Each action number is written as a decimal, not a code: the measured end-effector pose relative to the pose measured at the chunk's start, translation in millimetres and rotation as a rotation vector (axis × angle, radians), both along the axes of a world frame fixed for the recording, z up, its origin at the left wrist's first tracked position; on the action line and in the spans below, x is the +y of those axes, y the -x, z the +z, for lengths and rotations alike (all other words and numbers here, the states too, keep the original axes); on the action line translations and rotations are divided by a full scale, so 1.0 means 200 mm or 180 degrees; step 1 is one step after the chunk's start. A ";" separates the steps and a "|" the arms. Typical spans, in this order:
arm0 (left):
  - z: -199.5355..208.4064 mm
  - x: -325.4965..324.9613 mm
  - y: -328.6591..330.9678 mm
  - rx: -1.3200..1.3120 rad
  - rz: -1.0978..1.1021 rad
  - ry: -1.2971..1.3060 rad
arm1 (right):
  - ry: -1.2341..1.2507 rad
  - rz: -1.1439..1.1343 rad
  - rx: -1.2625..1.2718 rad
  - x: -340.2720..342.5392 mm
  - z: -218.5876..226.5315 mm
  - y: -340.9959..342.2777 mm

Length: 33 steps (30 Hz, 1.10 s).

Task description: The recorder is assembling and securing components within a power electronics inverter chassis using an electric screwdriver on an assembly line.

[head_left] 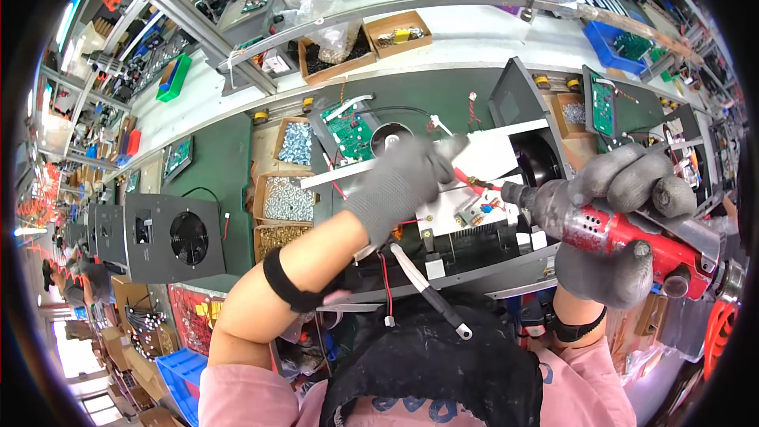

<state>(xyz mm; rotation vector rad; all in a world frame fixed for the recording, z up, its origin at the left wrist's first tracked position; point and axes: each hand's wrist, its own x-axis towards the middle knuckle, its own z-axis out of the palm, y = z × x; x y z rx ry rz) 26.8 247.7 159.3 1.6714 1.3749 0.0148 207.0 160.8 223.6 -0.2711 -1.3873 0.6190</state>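
My right hand [613,178], in a grey glove, is wrapped round a red and grey power screwdriver [605,229] lying level, its nose pointing left. My left hand [399,178], also gloved and a little blurred, reaches over an open metal equipment case [474,278] with its fingers curled near the driver's tip. Whatever those fingers pinch is hidden. Inside the case are a green circuit board [348,134], a round coil-like part [391,138], a white panel [486,156] and a black fan opening [538,160]. A thick white cable [413,273] with a ring terminal hangs over the near edge.
Bins of screws [291,198] stand left of the case. Farther left is a dark panel with a fan [188,239]. Cardboard boxes of parts [399,34] sit on the white shelf behind. Another open unit [605,107] stands right, and an orange hose [718,336] hangs at lower right.
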 end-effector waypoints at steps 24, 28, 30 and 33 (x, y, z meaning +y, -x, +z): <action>-0.15 0.19 -0.06 0.1134 -0.1832 -0.1340 | 0.0539 -0.0608 0.0258 0.01 -0.11 -0.23; -0.08 0.09 0.04 0.1626 -0.1688 -0.0849 | 0.0478 -0.0573 0.0259 -0.01 -0.11 -0.26; -0.11 0.05 0.04 0.1724 -0.1440 -0.0931 | 0.0482 -0.0594 0.0316 -0.01 -0.11 -0.25; -0.16 0.01 0.02 0.1670 -0.1315 -0.1521 | 0.0568 -0.0604 0.0434 -0.04 -0.10 -0.24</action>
